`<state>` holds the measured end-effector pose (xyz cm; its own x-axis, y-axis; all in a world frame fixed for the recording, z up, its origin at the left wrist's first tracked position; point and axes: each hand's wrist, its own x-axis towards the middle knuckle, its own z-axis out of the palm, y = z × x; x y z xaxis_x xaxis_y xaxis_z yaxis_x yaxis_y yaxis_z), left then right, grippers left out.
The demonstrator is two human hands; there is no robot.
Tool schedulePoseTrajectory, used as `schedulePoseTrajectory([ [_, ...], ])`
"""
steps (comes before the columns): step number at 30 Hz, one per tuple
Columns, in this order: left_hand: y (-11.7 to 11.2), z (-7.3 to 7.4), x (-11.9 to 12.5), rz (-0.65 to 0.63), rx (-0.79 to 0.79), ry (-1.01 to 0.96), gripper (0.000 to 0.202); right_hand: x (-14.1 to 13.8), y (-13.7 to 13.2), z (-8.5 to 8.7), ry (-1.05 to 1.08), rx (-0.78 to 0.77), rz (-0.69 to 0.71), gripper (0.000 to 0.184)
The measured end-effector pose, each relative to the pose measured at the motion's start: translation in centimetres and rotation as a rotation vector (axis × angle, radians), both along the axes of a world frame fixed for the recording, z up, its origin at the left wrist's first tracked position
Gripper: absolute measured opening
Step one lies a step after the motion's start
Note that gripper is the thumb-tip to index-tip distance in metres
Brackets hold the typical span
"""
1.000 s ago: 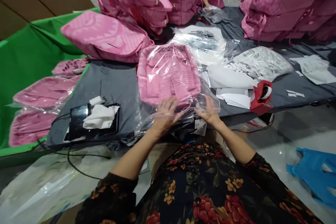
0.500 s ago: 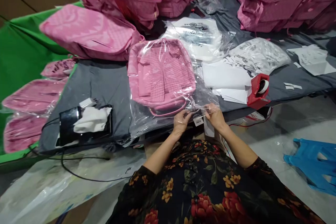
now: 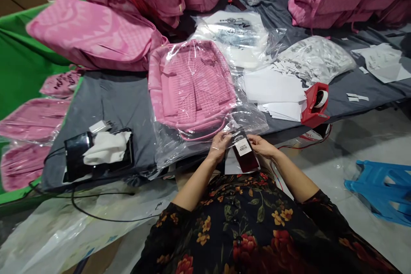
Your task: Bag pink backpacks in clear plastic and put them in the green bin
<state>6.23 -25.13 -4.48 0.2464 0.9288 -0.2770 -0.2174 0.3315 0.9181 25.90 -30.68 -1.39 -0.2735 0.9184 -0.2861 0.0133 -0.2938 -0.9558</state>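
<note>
The pink backpack (image 3: 192,85) lay on the dark-covered table (image 3: 118,94), straight ahead of the torso (image 3: 237,222), long axis running away from it, handle loop (image 3: 205,137) nearest. From my remote seat I judged it wholly inside its clear bag (image 3: 175,150); whether that was sealed, I couldn't tell. A dark tag (image 3: 246,162) pointed torso-ward, lengthwise, leaning right. The left hand (image 3: 219,146) and right hand (image 3: 262,145) seemed to pinch its upper edges, fingers nearly closed; any film caught there was unclear. White papers (image 3: 274,85) and a red tape dispenser (image 3: 308,111) sat rightward.
</note>
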Motion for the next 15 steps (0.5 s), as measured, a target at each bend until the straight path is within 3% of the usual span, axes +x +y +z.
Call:
schedulePoseTrajectory([
  [4,-0.4,-1.1,-0.4,0.053,0.183,0.208,0.038,0.9,-1.2,0.2,-0.031,-0.079,0.002,0.053],
  [8,-1.0,-1.4,-0.8,0.089,0.280,0.506,0.027,1.0,-1.8,-0.1,-0.206,0.003,-0.068,0.052],
  [11,-0.7,-0.4,-1.1,-0.063,0.410,0.732,0.023,-0.1,-2.1,-1.1,-0.452,0.100,-0.128,0.042],
  [15,0.7,2.5,-1.8,-0.332,0.733,1.107,0.021,-0.9,-2.7,-2.4,-0.753,0.142,-0.189,0.027],
])
